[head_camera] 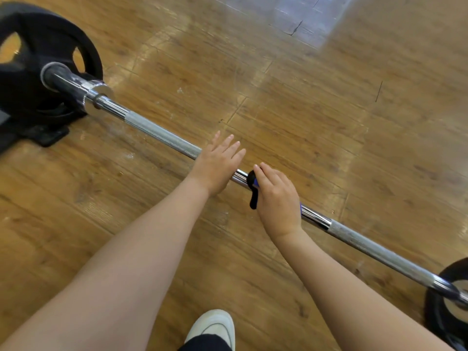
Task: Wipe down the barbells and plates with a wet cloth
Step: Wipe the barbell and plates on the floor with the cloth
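Observation:
A chrome barbell lies diagonally across the wooden floor, with a black plate on its far left end and another black plate at the lower right. My left hand lies flat over the bar's middle, fingers straight. Just to its right, my right hand presses a dark blue-and-black cloth onto the bar; most of the cloth is hidden under the palm.
A black stand or mat sits under the left plate. My white shoe is at the bottom centre. Wooden floor stretches beyond the bar, with a paler tiled patch at the top.

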`<state>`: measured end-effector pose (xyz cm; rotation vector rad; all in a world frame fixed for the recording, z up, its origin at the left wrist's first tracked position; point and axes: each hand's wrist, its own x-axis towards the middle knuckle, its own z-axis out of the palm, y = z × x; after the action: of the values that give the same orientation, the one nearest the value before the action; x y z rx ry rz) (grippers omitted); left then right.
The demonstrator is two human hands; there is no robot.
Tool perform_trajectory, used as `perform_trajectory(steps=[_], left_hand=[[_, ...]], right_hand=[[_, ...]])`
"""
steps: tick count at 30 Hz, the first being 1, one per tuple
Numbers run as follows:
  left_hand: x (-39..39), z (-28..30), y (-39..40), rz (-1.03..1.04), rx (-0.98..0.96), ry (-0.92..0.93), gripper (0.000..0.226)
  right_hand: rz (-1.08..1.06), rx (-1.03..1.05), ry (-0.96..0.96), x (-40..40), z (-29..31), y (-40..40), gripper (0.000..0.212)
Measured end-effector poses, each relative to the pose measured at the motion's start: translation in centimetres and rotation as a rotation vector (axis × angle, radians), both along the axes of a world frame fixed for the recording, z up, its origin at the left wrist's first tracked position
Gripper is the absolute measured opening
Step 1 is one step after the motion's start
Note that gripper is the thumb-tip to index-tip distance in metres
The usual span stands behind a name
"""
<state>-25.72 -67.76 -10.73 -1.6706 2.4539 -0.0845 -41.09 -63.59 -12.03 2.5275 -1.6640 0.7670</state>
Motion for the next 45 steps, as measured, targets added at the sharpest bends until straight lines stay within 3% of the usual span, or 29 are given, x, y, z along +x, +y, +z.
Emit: perform_trajectory(steps=[4, 11, 14, 20, 24, 28, 33, 38, 45], left_hand=[[1.5, -0.3, 0.4, 0.144, -0.026, 0.024, 0.059], [1.6, -0.3, 0.0, 0.107, -0.025, 0.035, 0.056], [1.3, -0.1, -0.1, 0.116, -0.025, 0.034, 0.051], [1.1, 0.5, -1.2, 0.098, 0.091, -0.059, 0.039], [1.2, 0.4, -1.0, 0.115, 0.076, -0.080, 0.047], [1.3, 0.2, -0.2, 0.125, -0.044, -0.072, 0.056], [-0.1, -0.1, 0.2, 0.014, -0.031, -0.094, 0.056], [-0.2, 0.0, 0.0, 0.007, -0.019, -0.062, 0.061], [-0.1, 0.0, -0.1, 0.006, 0.000, -0.057, 0.067]], right_hand=[[-0.007, 0.111, -0.013, 3.0, -0.4, -0.8, 0.037], [0.045, 0.023, -0.012, -1.8, -1.0, 1.1, 0.035], [0.041, 0.064, 0.010, -3.2, -1.2, 1.6, 0.047], [0.090, 0.019, 0.011, 1.8, -0.4, -0.7, 0.031], [0.061, 0.103, 0.020, 4.2, -1.3, -1.7, 0.046], [0.054, 0.044, 0.043, 0.0, -2.1, 0.6, 0.060], [0.038, 0.035, 0.018, -3.2, -1.4, 1.9, 0.044], [-0.012, 0.083, -0.068, -0.4, -0.9, 1.0, 0.050], [-0.014, 0.025, -0.085, -0.7, -1.7, 1.4, 0.037]])
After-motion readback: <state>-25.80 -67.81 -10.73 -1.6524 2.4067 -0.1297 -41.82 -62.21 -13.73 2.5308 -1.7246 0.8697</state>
